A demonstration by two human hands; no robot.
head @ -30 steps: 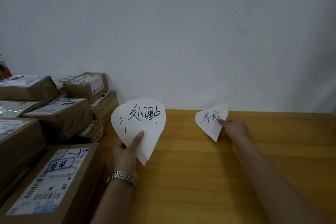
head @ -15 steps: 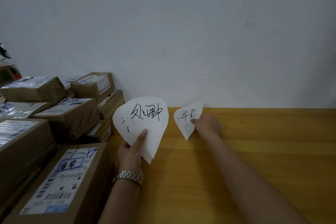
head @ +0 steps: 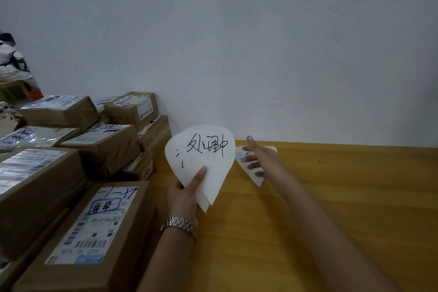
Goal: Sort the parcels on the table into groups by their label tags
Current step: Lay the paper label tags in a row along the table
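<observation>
Though not yet sorted, parcels (head: 104,147) stacked at left end of table (head: 331,197), pile reaching back edge by wall (head: 260,54).

Nearest parcel (head: 78,268): front left corner, brown carton, printed label up, blue-framed tag (head: 105,205) handwritten near top of label.

Left hand (head: 183,197): raised above table beside the pile, thumb pressed on front of large sign (head: 201,156), fingers curled behind. Lower tip of sign showing more than one sheet. Wristwatch (head: 179,224) on same wrist.

Right hand (head: 257,156): fingers straight and spread over small slip (head: 254,178). Contact with slip not determinable; blurred.

Small slip: flat on table near back edge, just right of the held sign, writing mostly hidden under the fingers.

Hazards, judged:
- Slip light and loose; likely to slide or lift with the fingers on withdrawal, or drift toward wall, losing its marked place.
- Slip set close to parcel pile; little bare room around it, so groups liable to merge or bury the marker.
- Sheets pinched only at the narrow tip; rear sheet liable to drop unnoticed.
- Pile uneven; drawing out a lower carton likely to tip those above toward left edge.
- Tags small and handwritten; misreading likely in dim light.
</observation>
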